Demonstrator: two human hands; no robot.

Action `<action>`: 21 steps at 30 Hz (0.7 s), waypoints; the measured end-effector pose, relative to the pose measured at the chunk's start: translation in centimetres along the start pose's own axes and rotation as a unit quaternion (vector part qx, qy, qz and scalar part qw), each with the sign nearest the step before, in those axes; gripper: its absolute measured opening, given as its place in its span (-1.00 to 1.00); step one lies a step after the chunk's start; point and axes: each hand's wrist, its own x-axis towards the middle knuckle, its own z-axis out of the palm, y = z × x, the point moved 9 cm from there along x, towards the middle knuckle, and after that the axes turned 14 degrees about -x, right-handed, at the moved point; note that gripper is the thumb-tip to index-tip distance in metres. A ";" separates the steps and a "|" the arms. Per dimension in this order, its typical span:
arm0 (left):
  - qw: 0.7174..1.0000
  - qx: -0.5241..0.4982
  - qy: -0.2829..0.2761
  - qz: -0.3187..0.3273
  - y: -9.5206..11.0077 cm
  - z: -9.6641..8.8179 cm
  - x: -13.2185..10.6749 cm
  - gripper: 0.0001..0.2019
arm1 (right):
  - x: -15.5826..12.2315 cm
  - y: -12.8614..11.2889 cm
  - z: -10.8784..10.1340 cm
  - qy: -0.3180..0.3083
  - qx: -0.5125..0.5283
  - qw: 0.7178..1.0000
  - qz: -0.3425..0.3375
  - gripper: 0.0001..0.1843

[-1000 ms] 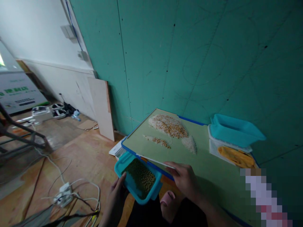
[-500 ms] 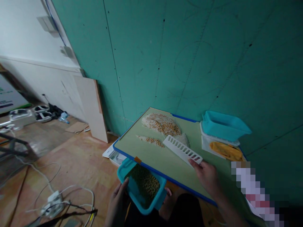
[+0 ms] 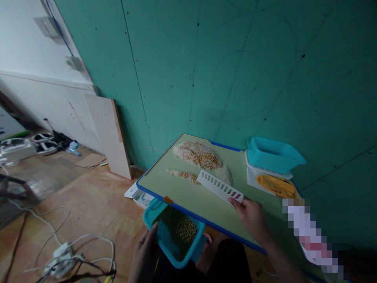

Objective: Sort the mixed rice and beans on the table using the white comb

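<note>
My left hand (image 3: 146, 243) grips the side rim of a teal plastic bin (image 3: 183, 263), tilted just below the table's front edge. Inside the bin is a heap of soybeans (image 3: 186, 231). My right hand (image 3: 250, 217) holds one end of a white slotted plastic strip (image 3: 220, 188) above the pale green tabletop (image 3: 179, 192). The strip's far end is at the right end of a short row of rice and soybeans (image 3: 184, 175). Behind it lies a larger mound of rice mixed with soybeans (image 3: 200, 154).
At the table's right back, another teal bin (image 3: 277, 155) stands on a white container (image 3: 252, 176) beside a yellow cloth (image 3: 277, 186). A green wall (image 3: 165, 70) backs the table. Cables and a power strip (image 3: 60, 257) lie on the floor at left; a board (image 3: 108, 135) leans nearby.
The view has turned slightly, shifting the scene left. My right hand has moved the slotted strip a little left, against the end of the short row. The left hand keeps hold of the bin.
</note>
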 end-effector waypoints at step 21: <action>1.000 -0.007 -0.006 -0.020 0.2 0.6 -0.5 -0.63 | -0.2 -1.8 1.9 -0.059 0.056 0.996 -0.030 -0.45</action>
